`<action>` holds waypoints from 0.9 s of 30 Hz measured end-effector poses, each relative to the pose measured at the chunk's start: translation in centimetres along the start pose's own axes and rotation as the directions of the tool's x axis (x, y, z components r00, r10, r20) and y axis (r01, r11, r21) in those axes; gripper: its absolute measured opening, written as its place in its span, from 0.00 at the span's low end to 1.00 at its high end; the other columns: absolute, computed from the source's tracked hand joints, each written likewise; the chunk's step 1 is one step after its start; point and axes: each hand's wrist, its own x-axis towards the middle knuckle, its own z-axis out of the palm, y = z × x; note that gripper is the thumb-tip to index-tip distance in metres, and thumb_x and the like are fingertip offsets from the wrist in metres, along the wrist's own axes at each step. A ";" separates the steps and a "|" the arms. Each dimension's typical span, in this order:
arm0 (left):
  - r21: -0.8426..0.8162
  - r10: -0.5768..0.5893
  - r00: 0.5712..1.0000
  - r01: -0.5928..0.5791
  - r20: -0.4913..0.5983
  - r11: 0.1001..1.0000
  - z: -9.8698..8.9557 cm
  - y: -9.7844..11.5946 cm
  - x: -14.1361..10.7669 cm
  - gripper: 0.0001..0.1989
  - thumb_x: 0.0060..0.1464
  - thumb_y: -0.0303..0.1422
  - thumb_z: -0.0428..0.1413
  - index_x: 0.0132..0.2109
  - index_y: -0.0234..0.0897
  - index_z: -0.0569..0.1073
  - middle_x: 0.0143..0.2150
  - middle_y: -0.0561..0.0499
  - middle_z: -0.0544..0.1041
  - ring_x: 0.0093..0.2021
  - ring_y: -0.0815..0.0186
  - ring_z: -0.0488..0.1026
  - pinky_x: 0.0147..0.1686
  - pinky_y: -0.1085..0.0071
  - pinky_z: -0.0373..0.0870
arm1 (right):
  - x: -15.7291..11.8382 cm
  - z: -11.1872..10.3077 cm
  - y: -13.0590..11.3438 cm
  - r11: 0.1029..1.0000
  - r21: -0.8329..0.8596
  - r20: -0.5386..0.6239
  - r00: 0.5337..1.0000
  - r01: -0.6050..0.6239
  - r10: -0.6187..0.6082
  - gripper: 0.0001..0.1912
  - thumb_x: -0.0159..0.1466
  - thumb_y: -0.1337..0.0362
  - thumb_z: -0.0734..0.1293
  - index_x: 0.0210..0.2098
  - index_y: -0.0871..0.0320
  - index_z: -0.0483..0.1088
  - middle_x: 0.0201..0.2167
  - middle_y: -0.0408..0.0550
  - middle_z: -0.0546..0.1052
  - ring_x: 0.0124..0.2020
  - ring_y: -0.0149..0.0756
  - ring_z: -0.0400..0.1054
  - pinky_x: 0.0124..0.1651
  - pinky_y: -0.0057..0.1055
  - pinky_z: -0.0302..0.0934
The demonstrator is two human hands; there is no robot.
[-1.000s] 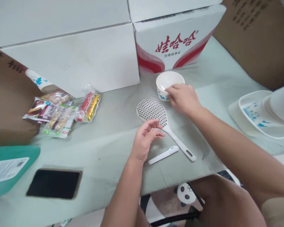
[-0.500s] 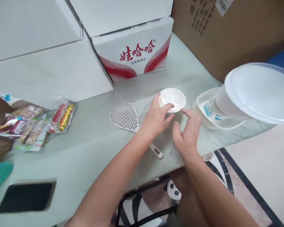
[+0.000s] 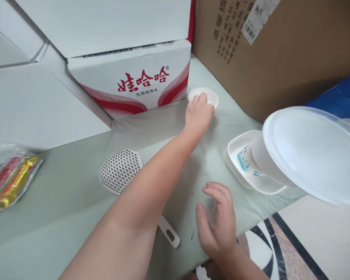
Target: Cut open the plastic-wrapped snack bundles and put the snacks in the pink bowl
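My left hand point(image 3: 198, 114) reaches to the back of the table and is closed on a small white bowl point(image 3: 212, 98), its fingers hooked over the rim into the bowl. The bowl is beside the red-and-white carton. Nearer the front edge, my right hand point(image 3: 218, 223) hovers over the table with fingers curved apart and nothing in it. A white skimmer point(image 3: 121, 171) with a perforated head lies under my left forearm, which hides the middle of it; its handle end shows below.
At right, a white tray-like container point(image 3: 236, 163) holds a cup-shaped piece topped by a large translucent lid point(image 3: 312, 151). Behind stand the water carton point(image 3: 134, 87) and a brown cardboard box point(image 3: 268, 58). Packaged snacks point(image 3: 14, 181) lie at left on the cloth-covered table point(image 3: 64, 202).
My left hand has moved the bowl away from me, toward the back by the cartons. My right hand has drawn back from the bowl. The view has shifted to the right.
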 end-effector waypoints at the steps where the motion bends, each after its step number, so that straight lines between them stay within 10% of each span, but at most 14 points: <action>1: -0.020 0.026 1.000 -0.026 0.014 0.999 0.4 0.0 1.1 0.10 0.61 0.19 0.55 0.37 0.31 0.80 0.54 0.37 0.73 0.64 0.43 0.65 0.62 0.47 0.65 | 0.1 0.0 0.1 1.000 -0.002 -0.004 1.000 -0.011 0.011 0.22 0.63 0.73 0.63 0.55 0.51 0.63 0.46 0.56 0.71 0.49 0.49 0.69 0.47 0.48 0.70; 6: -0.137 -0.055 0.998 0.061 0.042 0.989 1.1 0.5 5.1 0.24 0.58 0.13 0.54 0.58 0.33 0.76 0.58 0.35 0.73 0.69 0.42 0.63 0.66 0.48 0.62 | 0.7 -0.2 0.5 0.999 0.026 0.010 1.000 -0.018 0.018 0.21 0.60 0.73 0.63 0.52 0.51 0.65 0.42 0.54 0.72 0.45 0.49 0.71 0.45 0.49 0.70; 10: -0.263 0.117 0.991 -0.096 0.066 0.960 -0.4 0.9 2.3 0.35 0.58 0.21 0.60 0.71 0.35 0.64 0.73 0.37 0.63 0.76 0.48 0.56 0.73 0.56 0.53 | 0.6 -0.1 0.7 1.000 -0.005 0.046 0.999 -0.006 0.006 0.19 0.62 0.73 0.63 0.51 0.52 0.66 0.43 0.54 0.74 0.45 0.47 0.73 0.46 0.47 0.70; 14: -0.342 0.114 0.982 -0.056 0.151 0.938 -5.2 0.6 -7.0 0.30 0.60 0.27 0.58 0.68 0.26 0.66 0.69 0.33 0.70 0.69 0.49 0.67 0.68 0.58 0.62 | -0.4 0.7 0.0 1.000 0.016 0.096 0.995 0.027 -0.028 0.16 0.64 0.72 0.63 0.50 0.53 0.66 0.44 0.54 0.76 0.46 0.47 0.73 0.47 0.46 0.70; 17: -0.467 -0.098 0.989 0.141 0.114 0.873 -10.7 0.1 -16.0 0.08 0.61 0.31 0.57 0.46 0.35 0.78 0.40 0.46 0.83 0.38 0.62 0.80 0.47 0.67 0.74 | -1.5 1.6 -1.8 0.993 0.067 0.141 0.984 0.099 -0.107 0.14 0.65 0.71 0.63 0.49 0.53 0.67 0.43 0.53 0.77 0.46 0.46 0.74 0.48 0.46 0.69; 19: -0.563 -0.208 0.963 0.268 0.169 0.782 -14.5 -0.6 -22.1 0.12 0.64 0.34 0.55 0.32 0.38 0.76 0.28 0.52 0.79 0.27 0.67 0.77 0.37 0.70 0.72 | -2.4 2.5 -3.5 0.985 0.102 0.190 0.969 0.139 -0.156 0.14 0.65 0.71 0.63 0.49 0.53 0.67 0.43 0.53 0.78 0.46 0.47 0.74 0.49 0.45 0.69; 27: -0.633 -0.658 0.750 0.544 0.073 0.551 -23.1 -6.9 -40.3 0.10 0.59 0.26 0.53 0.43 0.39 0.79 0.44 0.47 0.85 0.42 0.63 0.83 0.43 0.68 0.75 | -5.7 7.7 -10.3 0.908 0.249 0.448 0.791 0.338 -0.417 0.14 0.65 0.69 0.64 0.50 0.51 0.67 0.44 0.52 0.78 0.45 0.48 0.76 0.45 0.46 0.71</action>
